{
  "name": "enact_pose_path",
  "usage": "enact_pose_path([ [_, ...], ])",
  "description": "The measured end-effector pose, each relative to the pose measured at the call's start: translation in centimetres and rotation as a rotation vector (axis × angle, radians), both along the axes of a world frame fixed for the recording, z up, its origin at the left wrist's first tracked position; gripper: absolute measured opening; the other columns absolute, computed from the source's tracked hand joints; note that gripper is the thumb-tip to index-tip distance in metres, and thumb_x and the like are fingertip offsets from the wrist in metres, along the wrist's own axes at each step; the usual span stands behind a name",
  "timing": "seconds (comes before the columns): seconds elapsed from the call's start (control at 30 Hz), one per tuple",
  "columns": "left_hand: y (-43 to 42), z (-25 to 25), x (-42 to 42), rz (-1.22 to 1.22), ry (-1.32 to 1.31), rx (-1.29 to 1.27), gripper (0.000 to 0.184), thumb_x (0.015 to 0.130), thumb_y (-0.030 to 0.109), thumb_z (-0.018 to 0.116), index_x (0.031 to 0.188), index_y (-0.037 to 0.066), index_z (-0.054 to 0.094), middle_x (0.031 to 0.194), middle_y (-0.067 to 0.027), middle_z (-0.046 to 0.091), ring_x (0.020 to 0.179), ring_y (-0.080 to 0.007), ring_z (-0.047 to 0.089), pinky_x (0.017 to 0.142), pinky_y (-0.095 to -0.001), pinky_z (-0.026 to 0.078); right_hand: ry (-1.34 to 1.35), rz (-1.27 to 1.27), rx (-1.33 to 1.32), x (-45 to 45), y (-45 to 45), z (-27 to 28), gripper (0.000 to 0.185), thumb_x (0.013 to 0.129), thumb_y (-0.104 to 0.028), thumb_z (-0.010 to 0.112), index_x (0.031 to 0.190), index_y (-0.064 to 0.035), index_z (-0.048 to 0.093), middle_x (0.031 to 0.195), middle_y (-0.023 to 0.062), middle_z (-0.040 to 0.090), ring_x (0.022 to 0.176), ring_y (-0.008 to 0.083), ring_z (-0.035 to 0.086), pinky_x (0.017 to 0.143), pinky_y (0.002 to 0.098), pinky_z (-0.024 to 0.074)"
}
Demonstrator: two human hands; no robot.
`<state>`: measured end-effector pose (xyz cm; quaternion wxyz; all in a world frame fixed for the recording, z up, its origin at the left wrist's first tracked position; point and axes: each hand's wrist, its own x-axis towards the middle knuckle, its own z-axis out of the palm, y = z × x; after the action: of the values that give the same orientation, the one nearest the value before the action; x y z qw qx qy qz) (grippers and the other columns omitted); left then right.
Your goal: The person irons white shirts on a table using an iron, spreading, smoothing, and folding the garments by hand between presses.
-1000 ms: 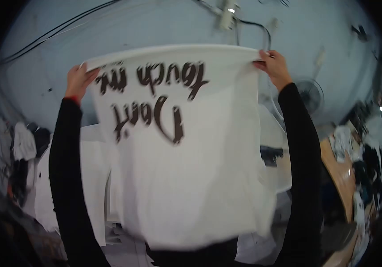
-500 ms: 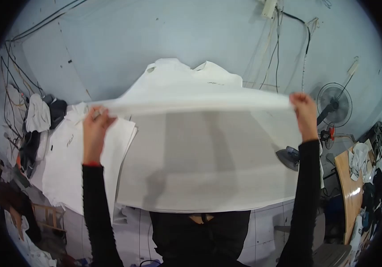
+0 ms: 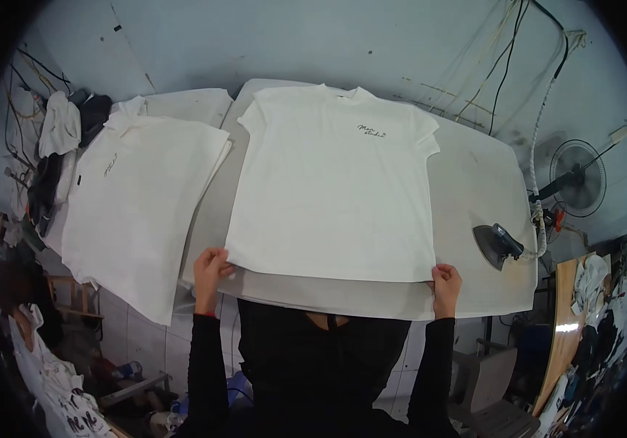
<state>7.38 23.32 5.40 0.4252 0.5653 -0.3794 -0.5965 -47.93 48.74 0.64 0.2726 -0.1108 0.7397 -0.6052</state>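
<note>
A white T-shirt point(image 3: 328, 190) lies spread flat on the pale padded board point(image 3: 467, 190), its collar toward the wall and small dark lettering on the upper right of its chest. My left hand point(image 3: 212, 276) pinches the bottom hem at the left corner. At the right corner of the same hem, my right hand point(image 3: 445, 286) is closed on the fabric. To the right of the shirt, a dark iron point(image 3: 499, 245) rests on the board with its cord running up to the right.
More white shirts point(image 3: 135, 212) lie stacked at the left. A fan point(image 3: 578, 177) stands beyond the board's right end. Wooden table point(image 3: 567, 328) with clothes and a grey chair point(image 3: 487, 387) are at the lower right. Part of a person point(image 3: 25, 292) shows at far left.
The shirt, held up with big lettering facing me and then swung out, now lies flat on the board with small lettering on top. Both hands have come down nearer my body, still holding the hem.
</note>
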Motion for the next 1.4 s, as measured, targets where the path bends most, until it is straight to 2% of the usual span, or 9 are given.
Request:
enact_pose_path([
  [0.13,-2.6,-4.0,-1.4,-0.038,-0.578,-0.339,0.014,0.102,0.009,0.080,0.111,0.002,0.072,0.097,-0.0052,0.076,0.081,-0.0128,0.070,0.073,-0.0289,0.061,0.019,0.055,0.075,0.0,-0.8,1.5,0.031,0.102,-0.007,0.082,0.128,-0.0006,0.065,0.100,0.0089,0.077,0.077,0.0142,0.071,0.062,0.0310,0.0627],
  [0.33,1.9,-1.6,1.2,0.048,-0.277,-0.082,0.021,0.104,0.006,0.078,0.120,-0.003,0.068,0.095,-0.0074,0.076,0.084,-0.0135,0.073,0.071,-0.0298,0.065,0.081,0.023,0.072,-1.7,1.6,1.7,0.026,0.103,-0.011,0.082,0.123,-0.0046,0.066,0.091,0.0028,0.077,0.076,0.0100,0.069,0.061,0.0285,0.0595],
  [0.73,8.1,-2.5,4.3,0.077,-0.319,-0.005,0.022,0.103,0.000,0.076,0.123,-0.004,0.069,0.090,-0.0099,0.078,0.079,-0.0177,0.075,0.069,-0.0330,0.067,0.098,-0.015,0.222,0.9,7.8,1.7,0.025,0.105,-0.013,0.081,0.123,-0.0032,0.066,0.091,0.0029,0.078,0.077,0.0099,0.070,0.062,0.0275,0.0585],
  [0.83,7.7,-0.3,3.2,-0.132,-0.872,-0.062,0.026,0.099,-0.002,0.077,0.125,0.000,0.071,0.105,-0.0147,0.079,0.097,-0.0286,0.078,0.087,-0.0417,0.065,0.169,0.031,0.249,1.0,7.2,1.2,0.027,0.105,-0.011,0.080,0.125,-0.0010,0.066,0.087,0.0040,0.077,0.072,0.0108,0.070,0.058,0.0281,0.0571],
  [0.93,5.9,2.1,-1.4,-0.035,-1.205,-0.470,0.019,0.100,0.002,0.076,0.119,0.003,0.076,0.129,-0.0178,0.075,0.120,-0.0356,0.073,0.106,-0.0450,0.057,0.283,0.106,0.312,-0.1,7.2,-0.1,0.028,0.104,-0.009,0.079,0.127,0.0006,0.066,0.085,0.0056,0.076,0.069,0.0116,0.069,0.054,0.0287,0.0550],
  [1.07,0.2,2.6,-9.9,-0.229,-0.955,-0.930,0.040,0.103,0.015,0.076,0.141,0.006,0.071,0.151,-0.0224,0.066,0.137,-0.0448,0.063,0.117,-0.0512,0.049,0.372,0.101,0.383,-0.1,6.8,-0.7,0.027,0.102,-0.007,0.080,0.124,0.0010,0.066,0.078,0.0068,0.072,0.060,0.0132,0.066,0.051,0.0305,0.0534],
  [1.17,-1.8,-1.5,-9.6,-0.220,-1.350,-0.945,0.050,0.102,0.023,0.078,0.146,0.004,0.066,0.158,-0.0235,0.061,0.142,-0.0478,0.058,0.119,-0.0544,0.046,0.482,0.186,0.453,-0.4,8.1,-0.5,0.026,0.102,-0.009,0.081,0.121,0.0008,0.066,0.075,0.0070,0.070,0.058,0.0144,0.066,0.048,0.0311,0.0516],
  [1.27,-4.3,-4.9,-7.3,-0.072,-1.054,-0.714,0.055,0.102,0.030,0.078,0.147,0.002,0.064,0.159,-0.0232,0.057,0.147,-0.0454,0.052,0.120,-0.0637,0.038,0.321,0.113,0.466,0.4,7.7,0.2,0.026,0.103,-0.009,0.081,0.121,-0.0002,0.065,0.072,0.0059,0.069,0.051,0.0144,0.062,0.048,0.0310,0.0514],
  [1.4,-9.7,-4.2,-7.6,-0.043,-1.222,-0.584,0.043,0.099,0.036,0.083,0.123,0.004,0.068,0.134,-0.0191,0.071,0.126,-0.0419,0.063,0.096,-0.0546,0.052,0.439,0.152,0.557,0.0,4.6,1.9,0.017,0.103,-0.013,0.082,0.106,-0.0002,0.070,0.073,0.0031,0.068,0.060,0.0099,0.063,0.053,0.0300,0.0489],
])
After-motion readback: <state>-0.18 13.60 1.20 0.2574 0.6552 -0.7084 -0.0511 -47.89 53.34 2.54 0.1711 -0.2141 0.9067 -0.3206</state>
